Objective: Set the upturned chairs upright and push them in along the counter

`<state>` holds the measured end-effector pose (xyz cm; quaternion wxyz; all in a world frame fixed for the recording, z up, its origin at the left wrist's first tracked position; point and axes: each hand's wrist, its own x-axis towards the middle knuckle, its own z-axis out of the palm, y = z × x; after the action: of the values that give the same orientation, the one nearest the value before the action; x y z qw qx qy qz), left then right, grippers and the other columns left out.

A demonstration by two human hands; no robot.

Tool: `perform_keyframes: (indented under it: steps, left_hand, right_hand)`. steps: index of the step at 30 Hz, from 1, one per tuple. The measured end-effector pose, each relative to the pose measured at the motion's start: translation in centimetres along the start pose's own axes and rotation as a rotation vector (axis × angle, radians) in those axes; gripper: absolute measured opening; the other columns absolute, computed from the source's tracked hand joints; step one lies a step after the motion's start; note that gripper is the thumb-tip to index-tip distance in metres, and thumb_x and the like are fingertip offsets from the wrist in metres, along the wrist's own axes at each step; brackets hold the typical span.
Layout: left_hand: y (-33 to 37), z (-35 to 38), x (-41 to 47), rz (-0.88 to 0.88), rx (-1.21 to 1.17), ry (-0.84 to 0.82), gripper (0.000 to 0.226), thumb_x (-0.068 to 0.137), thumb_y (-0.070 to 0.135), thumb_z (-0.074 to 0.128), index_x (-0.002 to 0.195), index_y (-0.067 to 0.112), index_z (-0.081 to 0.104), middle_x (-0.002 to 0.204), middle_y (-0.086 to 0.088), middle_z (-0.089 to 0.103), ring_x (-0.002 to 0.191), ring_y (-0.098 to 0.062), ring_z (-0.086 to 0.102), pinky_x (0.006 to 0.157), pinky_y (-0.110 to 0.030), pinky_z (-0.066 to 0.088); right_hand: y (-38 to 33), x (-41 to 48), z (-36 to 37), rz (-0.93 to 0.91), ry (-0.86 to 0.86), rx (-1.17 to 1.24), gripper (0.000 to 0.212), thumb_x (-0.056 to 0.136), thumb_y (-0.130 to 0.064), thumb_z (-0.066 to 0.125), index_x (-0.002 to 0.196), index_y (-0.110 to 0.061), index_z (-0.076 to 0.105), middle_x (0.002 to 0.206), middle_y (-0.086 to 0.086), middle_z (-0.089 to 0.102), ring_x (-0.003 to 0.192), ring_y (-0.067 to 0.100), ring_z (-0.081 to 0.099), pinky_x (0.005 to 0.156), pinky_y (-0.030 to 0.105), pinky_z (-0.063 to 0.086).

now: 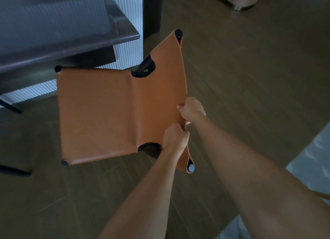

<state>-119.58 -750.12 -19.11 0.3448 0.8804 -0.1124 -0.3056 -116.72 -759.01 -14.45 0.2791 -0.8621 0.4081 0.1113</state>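
**Both hands clamped on the chair's back**

I see 2 hands on the chair (100,113), which stands upright on its legs with its tan seat facing up. The left hand (175,137) has its fingers curled over the top edge of the chair's backrest (160,81). The right hand (192,110) grips the same edge just beyond it, thumb on the seat side. The 2 hands are close together, near the middle of that edge.

The counter (71,42) lies past the chair's front, with the seat's far front corner just beside its dark edge. The wooden floor (250,95) spreads around the chair. 2 dark bars (14,171) poke in beyond the seat's front; I cannot tell what they belong to. A metal bin (239,1) stands well apart from the chair, off past its back. A pale floor patch (312,158) lies behind the chair, near my right arm.
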Motion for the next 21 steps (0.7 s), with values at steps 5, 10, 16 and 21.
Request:
perform_keyframes:
  steps: [5, 10, 16, 21]
  left_hand:
    - [1.2, -2.4, 2.3, 0.01, 0.008, -0.049, 0.021, 0.09, 0.028, 0.06, 0.081, 0.01, 0.055, 0.062, 0.005, 0.046, 0.05, -0.006, 0.042, 0.037, -0.016, 0.026]
    - [3.0, -4.3, 4.2, -0.03, -0.015, -0.033, 0.022, 0.089, 0.032, 0.061, 0.083, 0.011, 0.055, 0.07, 0.004, 0.051, 0.067, -0.016, 0.052, 0.048, -0.022, 0.034]
    - [5.1, -6.2, 6.8, -0.168, -0.231, 0.106, 0.021, 0.077, 0.028, 0.067, 0.079, 0.007, 0.066, 0.072, -0.008, 0.068, 0.067, -0.025, 0.07, 0.061, -0.041, 0.06]
    - [7.4, -7.1, 9.4, -0.211, -0.191, 0.22, 0.024, 0.078, 0.028, 0.068, 0.082, 0.005, 0.065, 0.077, -0.011, 0.071, 0.068, -0.027, 0.07, 0.066, -0.039, 0.059]
  right_hand:
    - [-1.3, 2.6, -0.8, -0.018, 0.0, -0.019, 0.031, 0.099, -0.028, 0.054, 0.119, -0.005, 0.056, 0.117, 0.013, 0.064, 0.103, 0.031, 0.064, 0.078, 0.035, 0.05]
    - [-3.2, 5.3, -1.6, -0.056, -0.036, -0.01, 0.029, 0.099, -0.027, 0.054, 0.117, -0.005, 0.057, 0.116, 0.014, 0.065, 0.1, 0.033, 0.066, 0.084, 0.041, 0.055]
    - [-5.8, 9.7, -3.3, -0.18, -0.089, -0.042, 0.021, 0.1, -0.023, 0.051, 0.112, -0.006, 0.056, 0.108, 0.012, 0.063, 0.097, 0.031, 0.064, 0.073, 0.035, 0.05]
    - [-7.6, 13.6, -4.9, -0.326, -0.195, -0.071, 0.011, 0.098, -0.019, 0.052, 0.093, -0.009, 0.05, 0.088, 0.009, 0.058, 0.07, 0.03, 0.066, 0.073, 0.045, 0.06]
